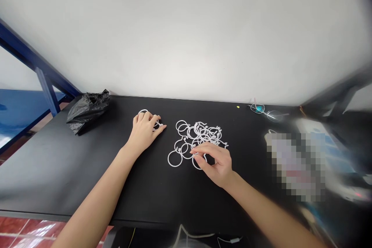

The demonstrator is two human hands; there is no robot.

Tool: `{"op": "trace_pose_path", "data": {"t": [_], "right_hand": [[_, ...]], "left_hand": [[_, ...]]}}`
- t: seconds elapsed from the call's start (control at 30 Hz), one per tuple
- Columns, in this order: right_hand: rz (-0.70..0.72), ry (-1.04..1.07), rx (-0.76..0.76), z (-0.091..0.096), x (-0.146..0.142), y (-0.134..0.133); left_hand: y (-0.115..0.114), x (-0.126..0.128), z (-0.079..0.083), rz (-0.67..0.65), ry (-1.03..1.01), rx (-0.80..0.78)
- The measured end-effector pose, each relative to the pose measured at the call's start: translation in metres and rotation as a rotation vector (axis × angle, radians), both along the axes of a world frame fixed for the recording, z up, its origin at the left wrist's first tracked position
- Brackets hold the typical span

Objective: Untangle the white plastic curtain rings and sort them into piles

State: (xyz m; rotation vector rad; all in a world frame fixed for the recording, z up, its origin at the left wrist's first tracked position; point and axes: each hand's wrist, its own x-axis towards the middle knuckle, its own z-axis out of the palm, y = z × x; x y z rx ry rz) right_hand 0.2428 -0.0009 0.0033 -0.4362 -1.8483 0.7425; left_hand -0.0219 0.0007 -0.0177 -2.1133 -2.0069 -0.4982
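the left arm (107,186) comes up slanted from the bottom left. its hand, the left hand (142,130), lies back up on a few white rings (143,110) on the black table (157,190). its fingers are bent, and the thumb sticks out to the right, apart from the pointer finger. bits of white show between them, but i cannot tell if they pinch.

the right arm (261,203) slants in from the bottom right. the right hand (216,161) is curled over the near side of a big messy ring pile (205,136). its thumb and pointer finger are bent with their tips close. i cannot tell if they hold a ring. the pile sits between the left hand and the glasses (257,107).
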Motion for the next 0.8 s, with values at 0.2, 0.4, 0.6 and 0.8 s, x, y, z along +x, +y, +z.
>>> {"op": "trace_pose_path", "data": {"t": [0.2,0.4,0.6,0.8], "right_hand": [[-0.01,0.006,0.006,0.004,0.0,0.001],[-0.026,-0.008,0.01,0.007,-0.001,0.0],[-0.027,-0.021,0.021,0.008,0.0,0.0],[-0.025,-0.035,0.037,0.005,0.001,0.0]], "left_hand": [[0.0,0.001,0.003,0.004,-0.028,0.029],[-0.007,0.021,0.017,-0.145,-0.182,0.039],[-0.015,0.045,0.022,-0.443,-0.304,-0.112],[-0.014,0.049,0.012,-0.446,-0.259,-0.176]]}}
